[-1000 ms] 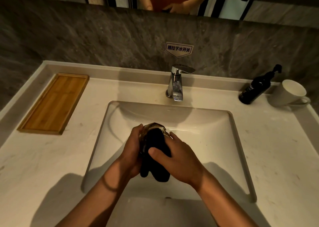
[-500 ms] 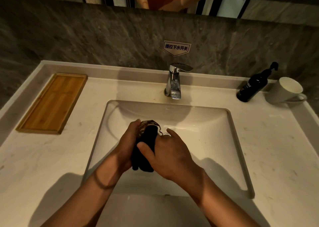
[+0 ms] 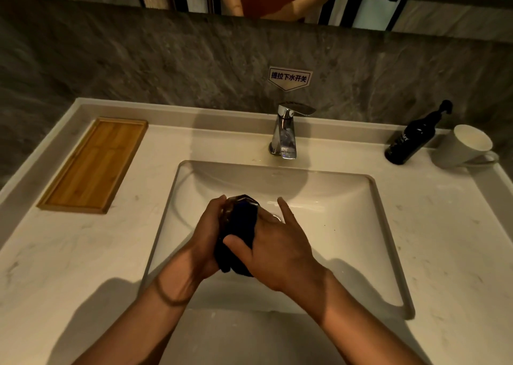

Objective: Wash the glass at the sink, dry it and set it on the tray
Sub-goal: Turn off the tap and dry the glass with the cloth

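Over the white sink basin (image 3: 347,226), my left hand (image 3: 205,237) grips a clear glass (image 3: 236,202), of which only the upper rim shows. A dark cloth (image 3: 238,237) is wrapped over the glass. My right hand (image 3: 280,253) presses the cloth against the glass, thumb on the cloth, index finger stretched out. The wooden tray (image 3: 94,165) lies on the counter at the far left, with nothing on it.
A chrome faucet (image 3: 286,131) stands behind the basin, no water running. At the back right are a black pump bottle (image 3: 410,140) and a white mug (image 3: 466,145). A stone wall with a small sign (image 3: 290,77) rises behind the counter.
My right hand has worked the cloth around the glass, sliding it lower and leftward. Both hands stay over the basin's middle.
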